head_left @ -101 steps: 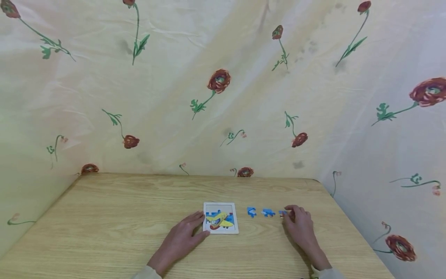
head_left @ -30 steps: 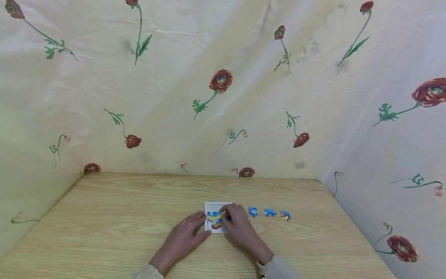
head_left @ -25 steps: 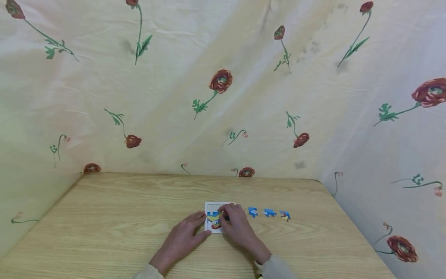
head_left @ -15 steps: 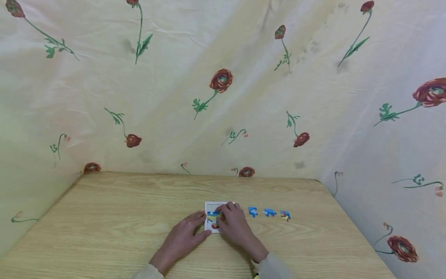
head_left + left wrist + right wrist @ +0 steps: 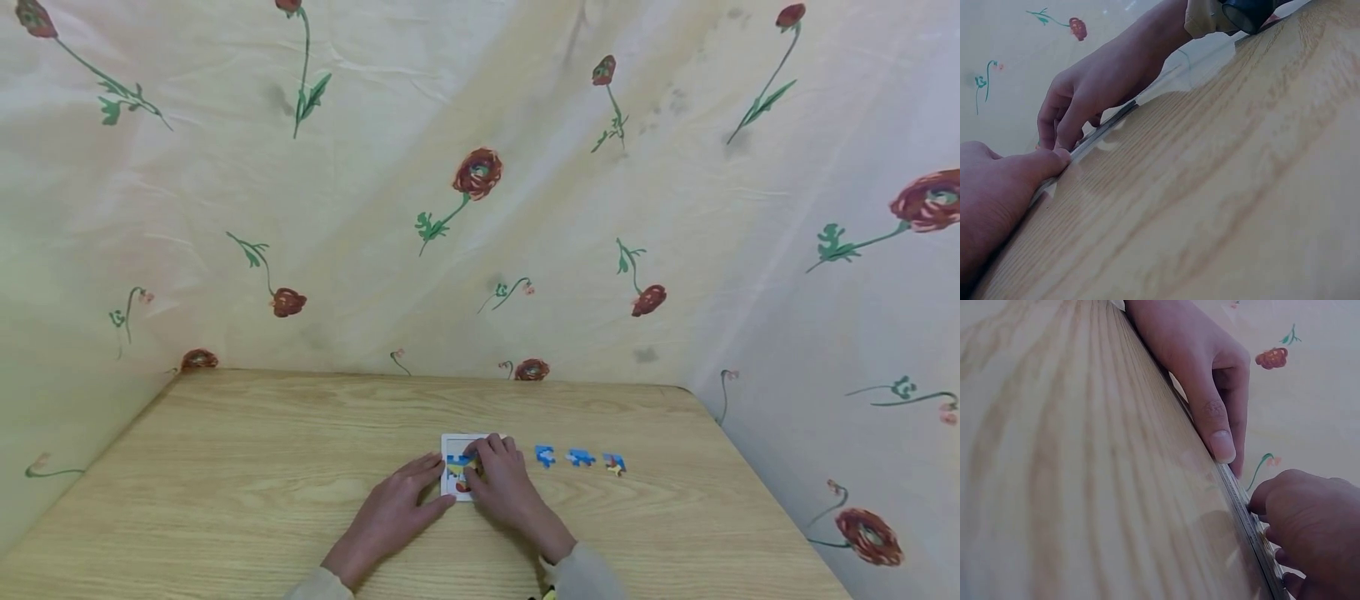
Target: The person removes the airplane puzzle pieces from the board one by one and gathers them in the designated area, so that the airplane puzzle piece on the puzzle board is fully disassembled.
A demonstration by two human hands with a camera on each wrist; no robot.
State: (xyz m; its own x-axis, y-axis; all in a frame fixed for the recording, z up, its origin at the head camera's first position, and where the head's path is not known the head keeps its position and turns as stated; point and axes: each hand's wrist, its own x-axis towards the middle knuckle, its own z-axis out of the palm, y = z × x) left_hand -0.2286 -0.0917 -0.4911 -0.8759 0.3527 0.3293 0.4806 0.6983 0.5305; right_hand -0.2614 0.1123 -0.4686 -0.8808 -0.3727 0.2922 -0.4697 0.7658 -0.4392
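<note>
A square jigsaw puzzle tray [image 5: 459,437] with a white rim lies on the table. Seated puzzle pieces [image 5: 454,469] in blue and yellow show in its lower part; bare backing shows along the top. My left hand [image 5: 401,500] rests at the tray's left side, fingers along that edge and thumb at the near corner. My right hand [image 5: 504,483] reaches over the tray's right half, fingers bent down, thumb and index tips apart on the pieces. It hides much of the picture, and I cannot tell whether it pinches a piece. Both wrist views show the tray edge-on.
Three loose puzzle pieces lie in a row right of the tray: a blue and white one [image 5: 545,455], another blue one [image 5: 580,457] and one with red and yellow [image 5: 614,464]. The wooden table [image 5: 285,467] meets a flowered cloth [image 5: 360,250] behind and at both sides.
My right hand has come left from the rightmost loose piece onto the tray, then shifted slightly further left over the seated pieces. My left hand stays at the tray's edge.
</note>
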